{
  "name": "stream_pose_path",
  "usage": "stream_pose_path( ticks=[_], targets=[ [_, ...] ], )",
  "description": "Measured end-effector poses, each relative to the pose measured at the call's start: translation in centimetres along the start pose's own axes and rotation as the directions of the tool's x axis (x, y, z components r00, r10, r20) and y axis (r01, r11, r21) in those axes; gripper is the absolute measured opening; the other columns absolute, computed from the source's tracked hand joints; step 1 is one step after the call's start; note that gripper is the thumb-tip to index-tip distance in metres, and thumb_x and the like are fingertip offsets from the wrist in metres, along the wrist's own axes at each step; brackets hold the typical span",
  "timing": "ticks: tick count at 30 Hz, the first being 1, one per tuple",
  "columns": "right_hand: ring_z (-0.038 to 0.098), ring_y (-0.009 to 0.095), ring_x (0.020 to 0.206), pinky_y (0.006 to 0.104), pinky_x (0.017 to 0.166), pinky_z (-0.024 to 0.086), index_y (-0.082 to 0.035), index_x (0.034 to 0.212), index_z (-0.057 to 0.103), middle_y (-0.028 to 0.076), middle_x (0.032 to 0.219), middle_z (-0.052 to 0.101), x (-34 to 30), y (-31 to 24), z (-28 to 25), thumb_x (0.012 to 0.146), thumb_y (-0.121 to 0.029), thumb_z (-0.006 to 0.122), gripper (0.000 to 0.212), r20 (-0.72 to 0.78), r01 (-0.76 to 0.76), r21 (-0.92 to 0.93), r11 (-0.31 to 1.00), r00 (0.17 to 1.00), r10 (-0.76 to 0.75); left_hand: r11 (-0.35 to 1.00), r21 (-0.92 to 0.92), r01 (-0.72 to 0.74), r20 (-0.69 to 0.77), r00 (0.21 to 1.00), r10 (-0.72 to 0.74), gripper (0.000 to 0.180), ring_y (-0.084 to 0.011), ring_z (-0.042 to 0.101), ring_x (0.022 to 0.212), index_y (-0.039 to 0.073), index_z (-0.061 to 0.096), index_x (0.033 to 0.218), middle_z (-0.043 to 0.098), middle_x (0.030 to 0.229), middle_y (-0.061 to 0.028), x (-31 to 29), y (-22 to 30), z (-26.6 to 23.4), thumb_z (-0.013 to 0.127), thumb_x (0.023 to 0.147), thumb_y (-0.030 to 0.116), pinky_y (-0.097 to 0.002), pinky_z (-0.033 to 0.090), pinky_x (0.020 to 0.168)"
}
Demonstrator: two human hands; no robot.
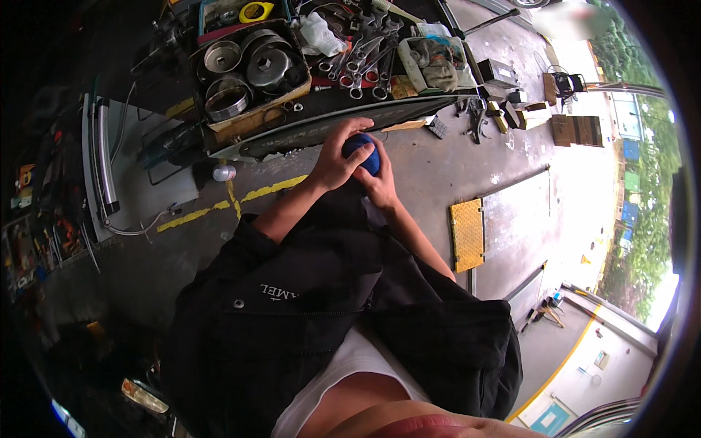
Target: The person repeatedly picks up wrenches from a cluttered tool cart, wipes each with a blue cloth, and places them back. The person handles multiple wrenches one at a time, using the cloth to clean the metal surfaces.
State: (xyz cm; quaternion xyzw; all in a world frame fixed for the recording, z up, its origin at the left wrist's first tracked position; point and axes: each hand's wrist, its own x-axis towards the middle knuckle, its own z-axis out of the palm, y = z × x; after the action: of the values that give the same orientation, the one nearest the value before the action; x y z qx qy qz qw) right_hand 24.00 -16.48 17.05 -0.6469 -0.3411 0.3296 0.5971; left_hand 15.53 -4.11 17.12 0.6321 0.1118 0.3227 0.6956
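Both my hands are wrapped around a rounded, dark blue object [357, 141] in front of my chest, close to the near edge of the bench. My left hand [339, 156] grips its left side, thumb across the front. On the right side my right hand [380, 181] holds it with curled fingers, partly covered by the object. Its exact kind cannot be made out. Just beyond, on the bench, lie several metal wrenches [363, 62] and a cardboard box [250, 106] with several round metal cup-shaped pieces [272, 67].
A white tray with cloths [436, 64] and a yellow tape measure [256, 11] are on the bench. A small bottle [224, 173] stands on the floor at left. Cardboard boxes [577, 131] and a yellow metal plate [467, 235] are at right.
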Motion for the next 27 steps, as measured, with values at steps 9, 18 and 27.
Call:
stream_pose_path(
  ticks=[9, 18, 27],
  targets=[
    [0.05, 0.024, 0.128, 0.0366, 0.109, 0.04, -0.008, 0.153, 0.032, 0.013, 0.139, 0.049, 0.0, 0.1, 0.6, 0.084, -0.035, 0.071, 0.083, 0.09, -0.096, 0.247, 0.964, 0.993, 0.076, 0.999, 0.01, -0.05, 0.002, 0.999, 0.05, 0.025, -0.0277, 0.054, 0.132, -0.001, 0.067, 0.109, 0.066, 0.125, -0.0167, 0.3, 0.5, 0.1, 0.053, 0.093, 0.011, -0.0393, 0.039, 0.112],
    [0.046, 0.022, 0.133, 0.0359, 0.113, 0.035, -0.006, 0.156, 0.03, 0.011, 0.144, 0.046, 2.3, -1.1, -2.6, 0.097, -0.032, 0.06, 0.071, 0.295, -0.266, 0.502, 0.823, 0.947, 0.127, 0.961, 0.228, -0.153, -0.022, 0.987, 0.162, 0.029, -0.0301, 0.056, 0.123, 0.003, 0.069, 0.106, 0.064, 0.121, -0.0144, 2.9, 1.1, 0.8, 0.048, 0.087, 0.011, -0.0405, 0.041, 0.108],
    [0.058, 0.024, 0.116, 0.0366, 0.097, 0.051, -0.01, 0.147, 0.043, 0.012, 0.133, 0.055, 4.0, -1.5, -8.1, 0.089, -0.016, 0.075, 0.066, 0.163, -0.22, 0.54, 0.813, 0.974, 0.155, 0.512, 0.848, -0.136, -0.051, 0.942, 0.333, 0.022, -0.0308, 0.059, 0.101, 0.014, 0.073, 0.106, 0.06, 0.105, -0.0089, 9.0, 0.3, 2.1, 0.069, 0.089, 0.027, -0.0438, 0.046, 0.091]
  ],
)
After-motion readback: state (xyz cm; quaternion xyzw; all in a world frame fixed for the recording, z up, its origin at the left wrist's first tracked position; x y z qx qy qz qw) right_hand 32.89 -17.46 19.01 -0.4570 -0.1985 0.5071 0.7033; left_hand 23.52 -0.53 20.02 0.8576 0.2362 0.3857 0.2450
